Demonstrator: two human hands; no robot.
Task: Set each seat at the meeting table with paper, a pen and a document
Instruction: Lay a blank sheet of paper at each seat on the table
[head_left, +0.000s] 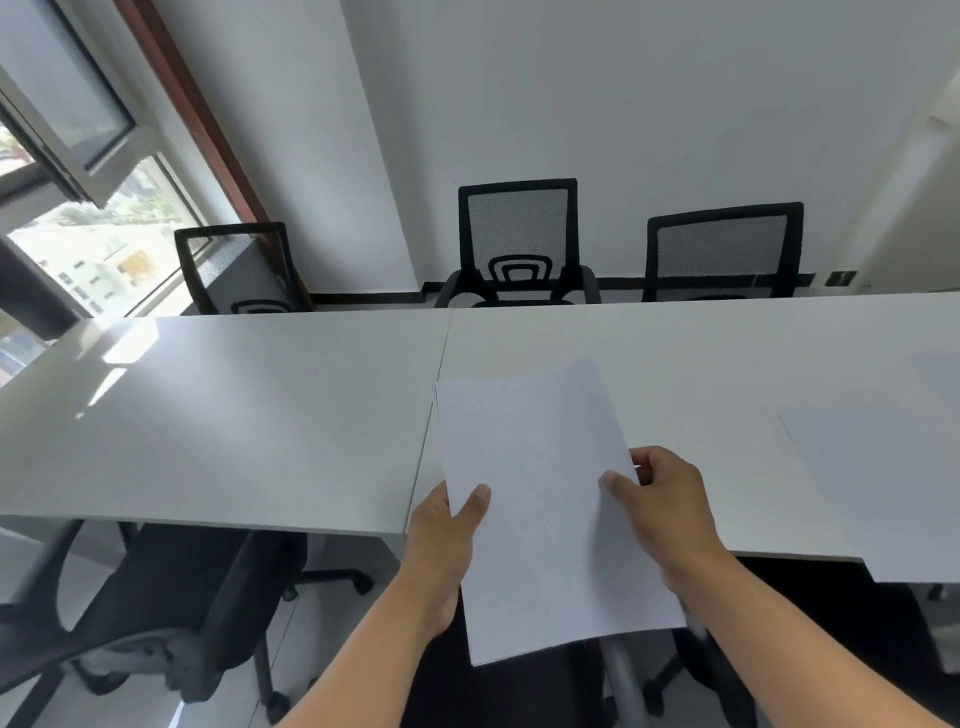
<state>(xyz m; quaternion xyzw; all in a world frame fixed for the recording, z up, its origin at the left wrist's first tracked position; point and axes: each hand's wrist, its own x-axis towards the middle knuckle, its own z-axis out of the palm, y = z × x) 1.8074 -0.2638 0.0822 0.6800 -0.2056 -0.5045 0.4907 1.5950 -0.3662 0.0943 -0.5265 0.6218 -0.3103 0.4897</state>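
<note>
I hold a thin stack of white paper (540, 499) in the air over the near edge of the white meeting table (234, 415). My left hand (447, 540) grips its left edge, thumb on top. My right hand (665, 504) pinches the right edge, thumb on the top sheet. Another white sheet (883, 483) lies flat on the table at the right, overhanging the near edge. A faint further sheet (940, 374) lies at the far right.
Three black mesh chairs stand along the far side: one at the left (239, 270), one in the middle (519, 244), one at the right (722, 254). A black chair (166, 608) stands on my side at the lower left. A window (93, 208) is at the left.
</note>
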